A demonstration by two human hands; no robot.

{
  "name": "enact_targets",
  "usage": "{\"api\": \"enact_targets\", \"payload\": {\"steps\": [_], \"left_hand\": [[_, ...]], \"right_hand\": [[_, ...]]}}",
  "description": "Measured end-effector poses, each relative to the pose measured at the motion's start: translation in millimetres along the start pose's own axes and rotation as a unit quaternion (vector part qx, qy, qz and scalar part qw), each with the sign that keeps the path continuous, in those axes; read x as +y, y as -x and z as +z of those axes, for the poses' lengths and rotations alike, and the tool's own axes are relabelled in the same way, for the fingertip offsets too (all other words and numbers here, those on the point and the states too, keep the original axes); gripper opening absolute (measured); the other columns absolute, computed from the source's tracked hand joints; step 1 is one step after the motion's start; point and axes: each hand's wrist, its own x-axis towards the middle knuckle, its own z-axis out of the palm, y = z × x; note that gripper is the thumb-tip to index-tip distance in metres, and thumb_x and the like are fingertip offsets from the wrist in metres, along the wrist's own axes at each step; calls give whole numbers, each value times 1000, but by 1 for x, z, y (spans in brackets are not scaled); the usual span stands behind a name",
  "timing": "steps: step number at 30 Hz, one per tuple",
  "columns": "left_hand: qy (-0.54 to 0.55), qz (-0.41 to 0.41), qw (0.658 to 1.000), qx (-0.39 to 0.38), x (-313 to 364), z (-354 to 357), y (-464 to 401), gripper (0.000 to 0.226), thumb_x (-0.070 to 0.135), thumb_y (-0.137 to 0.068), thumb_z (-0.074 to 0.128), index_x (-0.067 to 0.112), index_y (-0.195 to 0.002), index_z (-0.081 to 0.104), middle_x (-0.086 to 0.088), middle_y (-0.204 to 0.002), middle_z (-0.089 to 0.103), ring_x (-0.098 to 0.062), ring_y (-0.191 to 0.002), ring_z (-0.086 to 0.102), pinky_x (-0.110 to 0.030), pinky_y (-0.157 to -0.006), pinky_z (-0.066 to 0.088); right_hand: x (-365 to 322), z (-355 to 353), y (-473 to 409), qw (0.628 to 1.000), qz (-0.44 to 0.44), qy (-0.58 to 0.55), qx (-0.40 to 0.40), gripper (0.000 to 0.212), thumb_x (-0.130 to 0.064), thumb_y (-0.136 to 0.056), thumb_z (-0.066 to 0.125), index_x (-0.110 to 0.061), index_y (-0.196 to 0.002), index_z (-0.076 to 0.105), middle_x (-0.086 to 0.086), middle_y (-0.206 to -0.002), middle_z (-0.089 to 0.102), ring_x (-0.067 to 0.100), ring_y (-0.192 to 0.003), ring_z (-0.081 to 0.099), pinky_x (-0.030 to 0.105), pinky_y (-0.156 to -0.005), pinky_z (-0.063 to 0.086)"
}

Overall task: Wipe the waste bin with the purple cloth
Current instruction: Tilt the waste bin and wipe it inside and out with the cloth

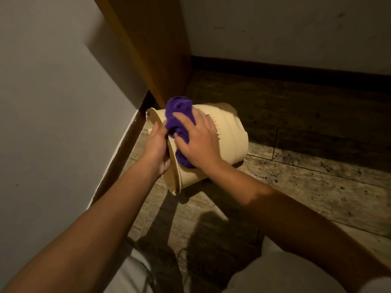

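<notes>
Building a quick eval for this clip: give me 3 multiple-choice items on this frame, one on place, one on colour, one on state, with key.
1. Where does the right hand press the purple cloth?
A. On the bin's outer side wall
B. On the floor
C. On the wall

2. What colour is the waste bin?
A. Black
B. Cream
C. Green

3. How does the bin sit?
A. Upright
B. Upside down
C. Tipped on its side

Key:
1 A, the palm holds the cloth against the outside of the bin, near its rim.
2 B, its plastic wall shows pale cream.
3 C, the left hand grips the rim, the opening faces the left wall, and the base points right over the wooden floor.
</notes>
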Motion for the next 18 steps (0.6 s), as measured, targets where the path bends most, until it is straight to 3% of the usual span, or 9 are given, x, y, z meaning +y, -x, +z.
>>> {"api": "enact_targets", "payload": {"steps": [2,6,9,13,15,18], "left_hand": [[-15,1,1000,2,-1,-1,-2,29,33,-110,43,35,-138,51,-10,-119,75,-28,-101,77,-47,-79,63],[-12,-17,1000,22,-2,-5,-2,50,35,-109,45,39,-157,31,-10,-124,72,-30,-101,78,-52,-80,63],[-28,-7,999,18,0,-6,-4,48,34,-109,44,37,-156,34,-7,-125,71,-27,-100,78,-48,-75,64],[-36,-2,999,-3,2,-8,-4,51,37,-107,48,39,-157,33,-5,-129,70,-28,-107,75,-48,-79,63],[-39,3,999,-28,6,-10,-3,57,41,-104,54,44,-157,33,-4,-129,70,-27,-106,76,-46,-78,63],[-39,3,997,-71,12,-15,-3,58,38,-99,62,42,-153,42,-4,-124,76,-26,-106,76,-44,-80,63]], "right_hand": [[29,-4,-6,999,49,8,17,50,-48,-92,53,-34,-140,48,8,-146,51,29,-134,47,52,-113,40],[93,-19,6,981,188,29,38,46,-43,-93,55,-34,-139,51,11,-153,44,34,-135,46,41,-99,46],[129,-31,20,959,275,55,30,48,-38,-96,58,-28,-142,51,15,-152,44,36,-131,48,36,-91,42],[158,-55,26,919,388,65,27,55,-40,-92,64,-23,-143,53,19,-140,50,42,-120,56,43,-92,47],[159,-69,23,909,411,30,66,58,-43,-91,67,-19,-142,53,18,-135,54,40,-116,58,37,-88,44],[131,-84,3,929,345,-44,124,54,-39,-90,68,-21,-139,55,10,-128,60,22,-104,57,21,-78,37]]}}
